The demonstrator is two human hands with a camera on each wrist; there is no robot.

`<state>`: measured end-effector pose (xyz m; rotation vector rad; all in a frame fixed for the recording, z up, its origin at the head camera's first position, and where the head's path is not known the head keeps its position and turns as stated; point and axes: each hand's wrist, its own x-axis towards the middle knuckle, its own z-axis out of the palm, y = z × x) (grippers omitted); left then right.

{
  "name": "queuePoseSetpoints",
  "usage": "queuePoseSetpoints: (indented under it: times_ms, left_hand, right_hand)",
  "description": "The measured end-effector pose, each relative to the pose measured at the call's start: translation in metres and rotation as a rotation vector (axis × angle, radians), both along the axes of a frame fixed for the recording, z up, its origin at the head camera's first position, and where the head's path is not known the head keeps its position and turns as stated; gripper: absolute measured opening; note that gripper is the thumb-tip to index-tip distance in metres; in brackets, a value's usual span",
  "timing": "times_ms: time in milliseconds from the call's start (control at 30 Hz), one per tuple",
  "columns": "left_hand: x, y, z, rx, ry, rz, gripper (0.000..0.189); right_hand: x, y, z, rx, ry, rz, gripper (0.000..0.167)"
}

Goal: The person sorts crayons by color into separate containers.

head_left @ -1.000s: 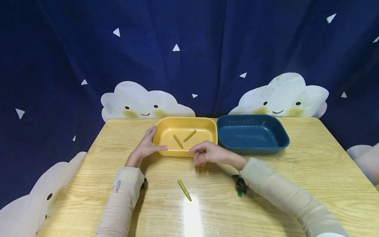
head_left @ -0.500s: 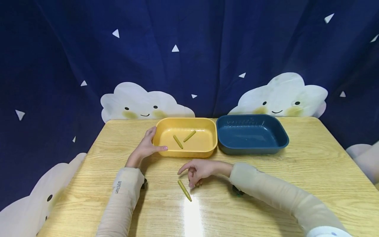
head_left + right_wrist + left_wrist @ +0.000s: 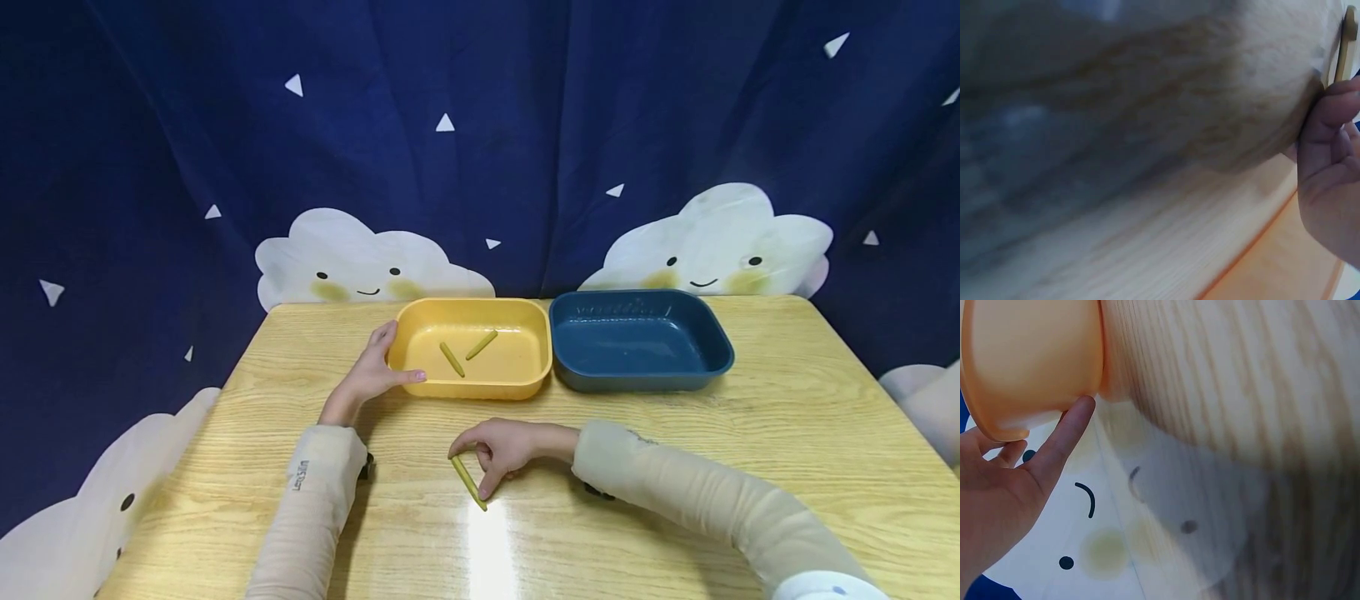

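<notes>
My left hand (image 3: 369,371) grips the left end of a yellow plastic bin (image 3: 480,389), thumb along the front rim and fingers round the far left corner. In the left wrist view the thumb (image 3: 1063,440) lies against the bin wall (image 3: 1035,356). Two olive-yellow crayons lie inside it, one slanting left (image 3: 452,359) and one slanting right (image 3: 482,345). On the table in front, my right hand (image 3: 506,450) pinches a third olive-yellow crayon (image 3: 467,478) lengthwise, index fingertip at its far end and thumb near its close end. The right wrist view shows part of this crayon (image 3: 1345,50) beyond the fingers.
A dark blue bin (image 3: 637,382) stands right beside the yellow one, with nothing seen inside. Both are near the back edge of the wooden table (image 3: 787,417). Behind hangs a navy curtain (image 3: 525,125) with clouds and white triangles.
My right hand has come from the yellow bin's front rim down toward me to the crayon on the table, and its thumb and index finger now meet the crayon. The left hand stays put.
</notes>
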<state>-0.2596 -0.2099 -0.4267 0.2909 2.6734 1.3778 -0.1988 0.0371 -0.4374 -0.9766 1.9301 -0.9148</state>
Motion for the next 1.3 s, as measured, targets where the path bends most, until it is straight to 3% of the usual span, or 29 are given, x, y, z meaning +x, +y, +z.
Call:
queuePoseSetpoints:
  times_ms: [367, 600, 767, 867, 1067, 1300]
  left_hand:
    - [0.001, 0.0, 0.0, 0.023, 0.002, 0.003, 0.106]
    - [0.001, 0.0, 0.0, 0.03, -0.005, 0.004, 0.106]
    - [0.001, 0.001, 0.0, 0.026, -0.006, 0.009, 0.106]
    - [0.001, 0.001, 0.001, 0.025, -0.003, 0.011, 0.106]
    - [0.001, 0.0, 0.0, 0.016, 0.01, 0.01, 0.106]
    - [0.001, 0.0, -0.001, 0.002, 0.005, 0.016, 0.107]
  right_hand:
    - [0.004, 0.0, -0.003, -0.012, 0.106, -0.012, 0.034]
    - [0.007, 0.001, -0.001, -0.055, 0.022, -0.065, 0.03]
    - [0.01, 0.0, 0.001, -0.076, 0.023, -0.105, 0.03]
    - [0.01, -0.001, 0.002, -0.114, -0.039, -0.13, 0.028]
    - [0.005, -0.001, 0.004, -0.244, -0.259, -0.192, 0.026]
    - [-0.008, 0.005, 0.014, -0.35, -0.346, -0.334, 0.024]
